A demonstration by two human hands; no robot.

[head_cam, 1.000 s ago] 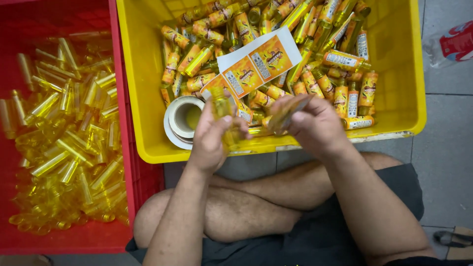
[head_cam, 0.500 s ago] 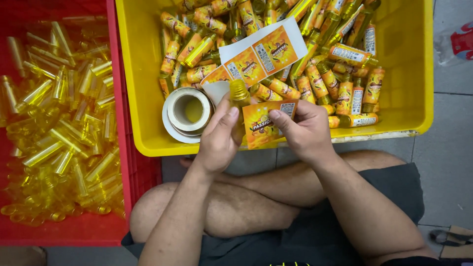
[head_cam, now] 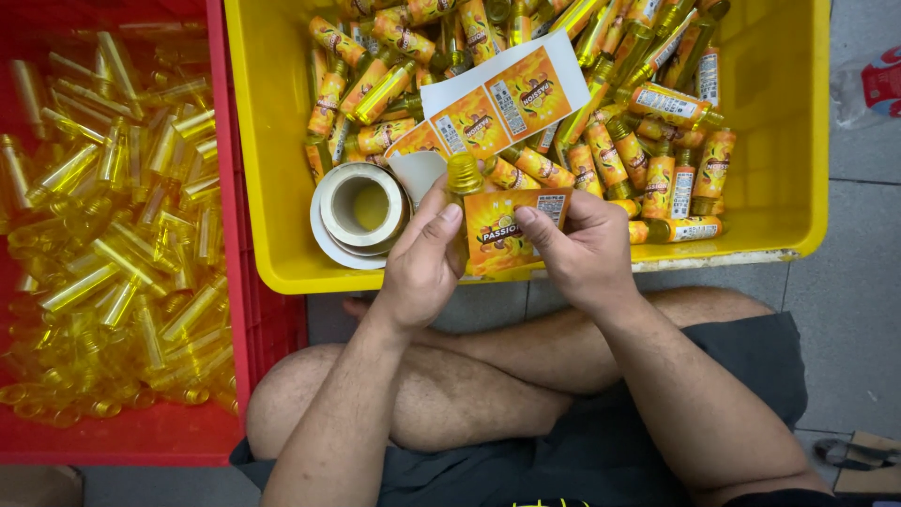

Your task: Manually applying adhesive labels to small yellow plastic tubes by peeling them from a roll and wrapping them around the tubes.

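Light: bright, even, from overhead; colours saturated.
Shadows: soft and short, under the left hand (head_cam: 422, 268) and right hand (head_cam: 582, 253), and along the inner wall of the yellow crate (head_cam: 272, 141).
Glare: small highlights on the clear bottles in the red crate (head_cam: 225, 394); faint sheen on the label strip (head_cam: 497, 103).
Focus: sharp at centre, label on the held bottle (head_cam: 497, 230) crisp.
Blur: slight softness at far left and along the bottom edge.
Distortion: mild wide-angle bowing of crate rims toward the frame edges.
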